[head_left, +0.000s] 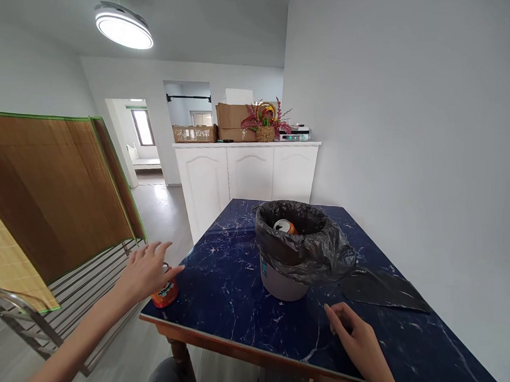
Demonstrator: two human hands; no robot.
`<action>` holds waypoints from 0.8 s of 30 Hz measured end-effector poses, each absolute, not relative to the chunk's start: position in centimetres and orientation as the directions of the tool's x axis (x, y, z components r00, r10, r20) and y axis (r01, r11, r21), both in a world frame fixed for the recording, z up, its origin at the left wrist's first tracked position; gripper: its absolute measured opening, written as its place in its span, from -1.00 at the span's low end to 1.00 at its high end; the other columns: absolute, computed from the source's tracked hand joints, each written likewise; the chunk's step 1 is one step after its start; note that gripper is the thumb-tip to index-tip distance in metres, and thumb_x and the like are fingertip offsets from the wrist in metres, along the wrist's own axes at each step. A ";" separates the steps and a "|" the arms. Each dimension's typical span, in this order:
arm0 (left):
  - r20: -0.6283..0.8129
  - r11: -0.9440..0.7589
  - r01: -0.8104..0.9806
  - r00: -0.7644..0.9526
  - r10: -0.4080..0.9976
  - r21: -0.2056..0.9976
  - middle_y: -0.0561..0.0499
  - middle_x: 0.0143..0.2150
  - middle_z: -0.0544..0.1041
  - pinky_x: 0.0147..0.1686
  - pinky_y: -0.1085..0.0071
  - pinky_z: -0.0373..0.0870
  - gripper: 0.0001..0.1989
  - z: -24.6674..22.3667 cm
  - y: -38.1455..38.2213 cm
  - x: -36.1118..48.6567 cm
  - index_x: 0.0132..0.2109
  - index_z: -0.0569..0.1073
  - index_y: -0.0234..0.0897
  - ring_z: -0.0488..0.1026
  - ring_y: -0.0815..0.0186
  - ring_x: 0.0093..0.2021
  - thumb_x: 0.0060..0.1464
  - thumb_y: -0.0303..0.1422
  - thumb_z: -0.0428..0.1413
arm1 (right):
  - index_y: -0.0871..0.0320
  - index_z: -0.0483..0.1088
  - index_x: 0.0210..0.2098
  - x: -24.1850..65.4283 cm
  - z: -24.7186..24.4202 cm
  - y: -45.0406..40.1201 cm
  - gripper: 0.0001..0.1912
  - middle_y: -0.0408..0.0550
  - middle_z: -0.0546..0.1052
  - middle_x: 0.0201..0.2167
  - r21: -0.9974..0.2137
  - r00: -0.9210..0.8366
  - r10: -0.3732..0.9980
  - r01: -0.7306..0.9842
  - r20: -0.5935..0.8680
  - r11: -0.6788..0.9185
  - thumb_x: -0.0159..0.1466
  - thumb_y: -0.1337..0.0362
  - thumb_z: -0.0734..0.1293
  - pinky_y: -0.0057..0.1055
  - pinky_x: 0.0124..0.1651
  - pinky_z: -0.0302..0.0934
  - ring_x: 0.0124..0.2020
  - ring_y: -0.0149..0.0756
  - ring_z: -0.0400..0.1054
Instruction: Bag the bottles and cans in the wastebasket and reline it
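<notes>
My left hand (pixel 145 270) hovers at the near left corner of the table, fingers spread, over an orange soda can (pixel 166 297). The can stands upright and is partly covered by the hand; I cannot tell whether they touch. Near the front edge on the right, my right hand (pixel 356 336) rests with loosely curled fingers and holds nothing. Between the hands, farther back, stands a light bucket (pixel 282 285) lined with a black plastic bag (pixel 320 247) folded over its rim. Another orange can (pixel 285 226) pokes up inside the bag.
The dark blue marbled table (pixel 225 302) carries a flat black plastic sheet (pixel 386 289) right of the bucket. Behind is a white cabinet (pixel 251 174) with cardboard boxes (pixel 232 121) and a flower basket (pixel 265 133). A metal rack (pixel 33 322) stands at the left.
</notes>
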State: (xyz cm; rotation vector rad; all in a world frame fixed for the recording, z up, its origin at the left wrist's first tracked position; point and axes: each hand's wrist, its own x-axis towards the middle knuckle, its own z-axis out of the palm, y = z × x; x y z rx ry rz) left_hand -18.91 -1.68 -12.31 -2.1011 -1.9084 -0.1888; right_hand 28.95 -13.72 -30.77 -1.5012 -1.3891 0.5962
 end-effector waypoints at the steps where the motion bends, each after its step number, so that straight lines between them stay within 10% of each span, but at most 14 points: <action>1: 0.249 -0.041 0.988 0.077 0.965 -0.146 -0.41 0.34 0.45 0.30 -0.20 0.23 -0.20 -13.3 -2.1 -19.9 0.37 0.35 -0.30 0.38 -0.39 0.33 0.16 0.13 0.07 | 0.03 0.38 -0.39 28.9 -30.7 -13.7 -0.44 -0.16 0.39 -0.55 -0.880 0.227 0.943 0.460 0.244 0.117 0.40 -0.31 0.24 -0.38 -0.45 0.13 -0.54 -0.28 0.27; 7: 0.100 -0.039 0.997 0.033 0.994 0.059 -0.34 0.30 0.45 -0.20 0.03 0.53 -0.29 -15.3 -4.0 -19.0 0.41 0.22 -0.22 0.64 -0.20 -0.04 0.29 0.08 -0.12 | 0.02 0.39 -0.40 28.8 -30.5 -13.7 -0.42 -0.16 0.39 -0.58 -0.889 0.228 0.943 0.443 0.241 0.120 0.38 -0.34 0.24 -0.38 -0.50 0.11 -0.58 -0.30 0.20; 15: 0.730 -0.541 0.761 0.133 0.670 0.358 -0.18 0.14 0.57 0.07 0.05 0.54 -0.34 -4.5 -5.9 -6.3 0.40 0.20 -0.17 0.59 -0.01 0.05 0.32 0.03 0.12 | 0.03 0.39 -0.38 28.8 -30.7 -13.6 -0.44 -0.17 0.38 -0.54 -0.888 0.227 0.945 0.445 0.236 0.115 0.40 -0.31 0.24 -0.37 -0.44 0.11 -0.53 -0.29 0.26; 24: 0.575 -0.755 0.567 0.514 0.637 0.330 -0.26 0.18 0.59 0.03 0.02 0.54 -0.35 -1.6 -0.7 8.4 0.29 0.34 -0.21 0.59 -0.08 0.08 0.21 0.04 0.26 | 0.04 0.36 -0.37 28.7 -30.3 -13.6 -0.47 -0.19 0.37 -0.54 -0.897 0.227 0.940 0.418 0.256 0.144 0.43 -0.26 0.25 -0.39 -0.43 0.11 -0.52 -0.30 0.26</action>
